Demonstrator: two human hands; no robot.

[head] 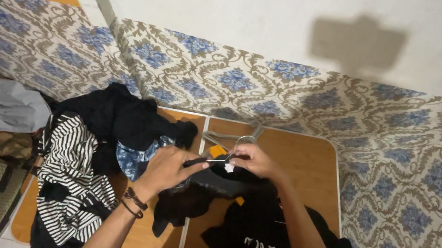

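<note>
1. The left hand [165,167] is clenched on one end of a black hanger [208,163], and the right hand [254,160] pinches its other end.
2. The hanger's long axis runs from hand to hand, tilted slightly, with both equally near.
3. Just below the grip lies a black shirt [268,235].
4. Left of the grip sits a clothes pile [89,149]; beyond the grip lies bare wooden table [307,151], then wall.

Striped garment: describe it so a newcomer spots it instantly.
On the wooden table against the patterned wall, look to the left end. The striped garment lies crumpled there, beside the left hand. It alone has black-and-white stripes; the neighbouring clothes are plain black.
</note>
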